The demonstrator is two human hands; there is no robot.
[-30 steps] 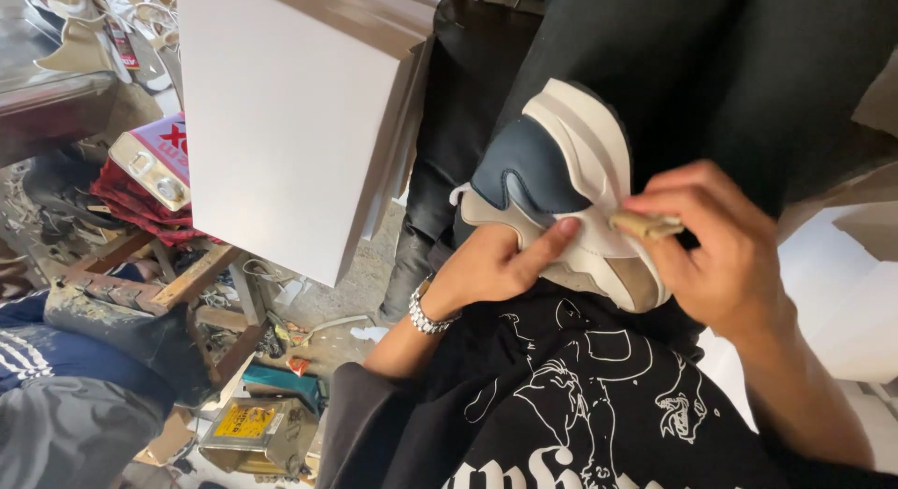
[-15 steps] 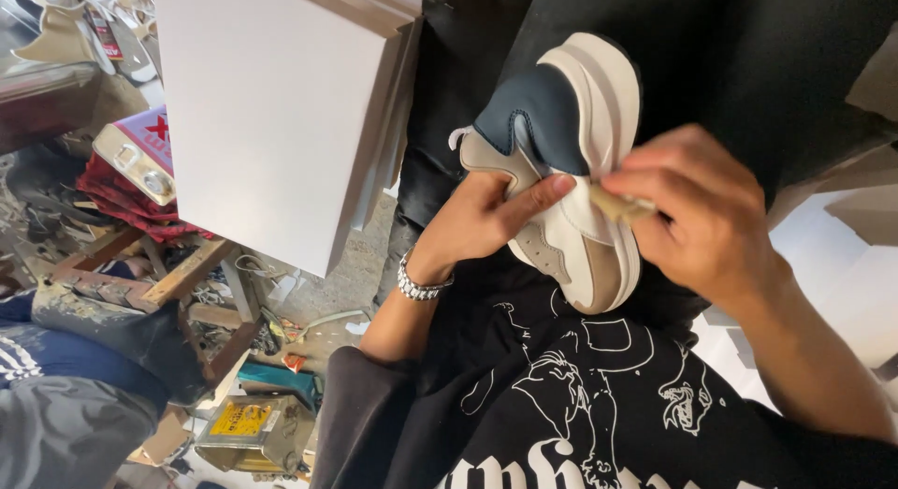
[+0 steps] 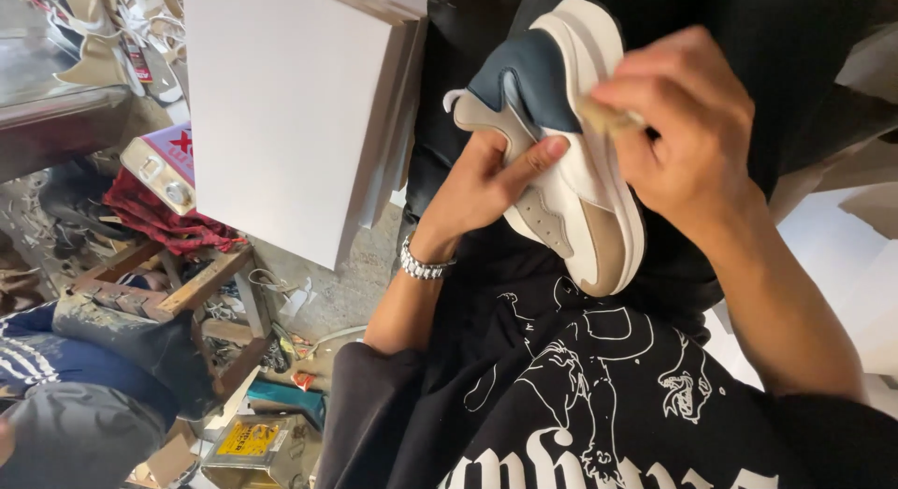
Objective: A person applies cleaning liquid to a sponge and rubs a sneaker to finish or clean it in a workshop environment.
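A chunky sneaker (image 3: 575,185) in white, beige and dark blue lies on my lap, sole edge turned to the right. My left hand (image 3: 482,185) grips its side from below, thumb pressed across the upper. A metal bracelet (image 3: 423,264) circles that wrist. My right hand (image 3: 687,124) holds a small tan piece (image 3: 608,117) pinched in its fingers against the white midsole. My black printed shirt (image 3: 580,395) fills the lower middle.
A large white board (image 3: 290,105) stands at the upper left. Below it are a white and red can (image 3: 164,166), red cloth, a wooden frame (image 3: 173,288) and a yellow tin (image 3: 248,442) on a littered floor. Another person's dark sleeve (image 3: 56,358) is at the lower left.
The sneaker has been lifted and turned more upright toward the top of the view. My right hand with the tan piece has slid up along the midsole.
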